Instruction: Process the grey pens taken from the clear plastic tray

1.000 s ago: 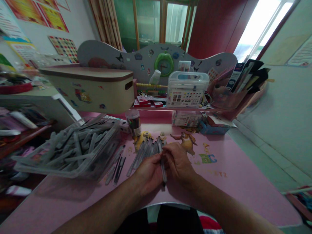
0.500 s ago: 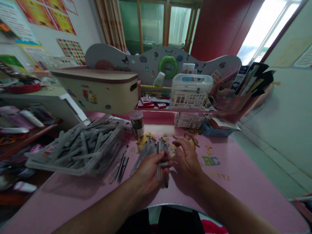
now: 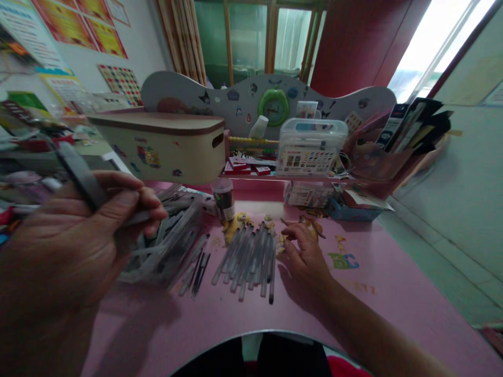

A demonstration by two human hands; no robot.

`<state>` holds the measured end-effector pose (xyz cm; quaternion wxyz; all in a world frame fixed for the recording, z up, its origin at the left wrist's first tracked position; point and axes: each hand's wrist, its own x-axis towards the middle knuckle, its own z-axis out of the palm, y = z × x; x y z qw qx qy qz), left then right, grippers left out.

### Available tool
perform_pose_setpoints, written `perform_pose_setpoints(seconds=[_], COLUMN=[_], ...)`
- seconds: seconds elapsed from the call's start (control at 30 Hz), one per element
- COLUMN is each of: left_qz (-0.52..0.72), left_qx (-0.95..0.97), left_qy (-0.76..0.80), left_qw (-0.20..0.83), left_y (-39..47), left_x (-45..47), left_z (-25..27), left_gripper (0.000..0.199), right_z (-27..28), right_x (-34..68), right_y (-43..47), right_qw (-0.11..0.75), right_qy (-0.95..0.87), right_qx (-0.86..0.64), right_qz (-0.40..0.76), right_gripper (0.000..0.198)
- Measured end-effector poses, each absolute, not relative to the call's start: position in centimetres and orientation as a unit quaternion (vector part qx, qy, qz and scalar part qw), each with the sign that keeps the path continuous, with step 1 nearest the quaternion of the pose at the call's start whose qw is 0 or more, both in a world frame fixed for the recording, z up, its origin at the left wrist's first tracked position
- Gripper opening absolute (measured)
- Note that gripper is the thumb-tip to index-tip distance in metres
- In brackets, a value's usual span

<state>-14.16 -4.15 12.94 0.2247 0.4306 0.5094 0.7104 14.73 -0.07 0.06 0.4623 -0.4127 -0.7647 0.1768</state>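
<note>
My left hand [image 3: 94,225] is raised at the left, in front of the clear plastic bin [image 3: 161,269]. Its fingers are closed on a dark grey pen [image 3: 80,173] that points up and left; a pale end shows between the fingertips, and I cannot tell if it belongs to a second pen. The bin, partly hidden by this hand, holds many grey pens. A row of translucent pens [image 3: 247,262] lies on the pink desk. Right of that row, my right hand [image 3: 308,259] rests low over the desk, fingers spread and holding nothing.
Several slim black pens [image 3: 200,272] lie between bin and row. Behind stand a clear cup [image 3: 223,196], a lidded cream box [image 3: 165,152], a clear carry case [image 3: 310,149] and a blue box [image 3: 353,209]. The desk's curved front edge [image 3: 251,332] is near my lap.
My left hand has moved from the row of pens up and left to the bin, carrying a pen. My right hand has stayed nearly in place.
</note>
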Motion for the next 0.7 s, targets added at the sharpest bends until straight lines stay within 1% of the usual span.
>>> perform_pose_setpoints(seconds=[0.07, 0.1, 0.23, 0.33, 0.43, 0.53, 0.7], left_qz=[0.688, 0.664, 0.512, 0.458, 0.479, 0.531, 0.574], left_qx=[0.437, 0.433, 0.429, 0.442, 0.434, 0.396, 0.391], left_qy=[0.559, 0.594, 0.729, 0.755, 0.744, 0.731, 0.703], left_qw=[0.155, 0.141, 0.151, 0.160, 0.171, 0.163, 0.149], left_y=[-3.3, -2.9, -2.1, -2.1, -2.3, -2.5, -2.5], left_x=[-15.7, -16.2, -16.8, -16.7, -16.4, -15.9, -16.3], left_z=[13.0, 13.1, 13.1, 13.2, 13.3, 13.3, 12.1], left_gripper=[0.012, 0.012, 0.013, 0.016, 0.016, 0.013, 0.010], right_z=[0.4, 0.5, 0.5, 0.2, 0.0, -0.2, 0.3], right_x=[14.6, 14.5, 14.7, 14.8, 14.8, 14.7, 14.6], right_y=[-0.5, -0.7, -0.8, -0.4, -0.1, 0.1, -0.4], right_qw=[0.452, 0.446, 0.427, 0.429, 0.443, 0.451, 0.434], right_qy=[-0.774, -0.780, -0.802, -0.803, -0.780, -0.767, -0.780], right_qx=[-0.412, -0.411, -0.392, -0.388, -0.407, -0.417, -0.418], right_qz=[0.161, 0.154, 0.143, 0.145, 0.171, 0.186, 0.169], right_gripper=[0.029, 0.031, 0.027, 0.025, 0.026, 0.024, 0.026])
